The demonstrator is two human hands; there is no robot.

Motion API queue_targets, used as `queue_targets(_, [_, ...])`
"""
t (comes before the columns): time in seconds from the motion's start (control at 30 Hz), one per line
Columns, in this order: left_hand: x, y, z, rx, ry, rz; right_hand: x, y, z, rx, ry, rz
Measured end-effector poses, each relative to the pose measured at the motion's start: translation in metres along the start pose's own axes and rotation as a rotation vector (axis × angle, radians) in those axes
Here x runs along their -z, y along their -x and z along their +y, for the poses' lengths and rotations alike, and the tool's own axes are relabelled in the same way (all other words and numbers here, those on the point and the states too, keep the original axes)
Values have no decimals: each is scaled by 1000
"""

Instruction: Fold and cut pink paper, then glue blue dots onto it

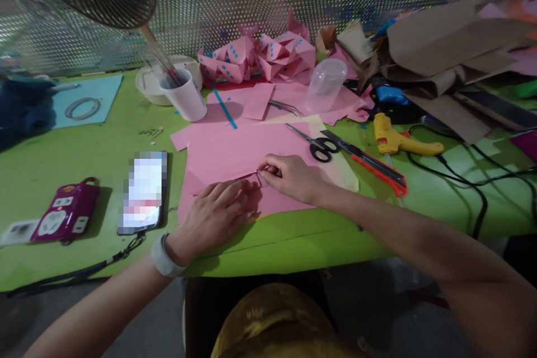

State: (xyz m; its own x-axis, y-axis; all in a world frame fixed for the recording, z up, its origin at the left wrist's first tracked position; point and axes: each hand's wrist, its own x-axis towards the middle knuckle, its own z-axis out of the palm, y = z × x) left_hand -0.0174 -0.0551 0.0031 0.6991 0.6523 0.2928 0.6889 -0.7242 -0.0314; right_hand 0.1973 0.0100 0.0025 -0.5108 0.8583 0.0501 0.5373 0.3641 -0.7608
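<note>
- Now, the left hand lay flat and palm down, fingers stretched out, pressing on a large flat sheet of pink paper.
- And the right hand, narrowed to a pinch, had thumb and forefinger together at a thin dark-pink line on that sheet; what sat between the tips was too small to tell.
- The sheet lay right in front of the person on the bright green tabletop, its near part hidden by both hands.
- Just beyond the right hand came black-handled scissors, blades resting on the paper, then a red-and-black utility knife and a yellow glue gun trailing black cable.
- Over left, a lit smartphone lay near a magenta plastic box.
- Behind, folded pink paper shapes with blue dots crowded the back edge.
</note>
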Motion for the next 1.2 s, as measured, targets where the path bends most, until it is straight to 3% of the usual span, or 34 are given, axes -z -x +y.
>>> queue_targets(0.13, [0,0,0,-8,4,14,3,1,0,-29,95,-19])
queue_targets(0.53, [2,-3,1,-19,-42,2,6,0,0,-117,-25,-78])
queue_targets(1.2, [2,-3,2,19,1,-41,6,0,-5,-165,69,-103])
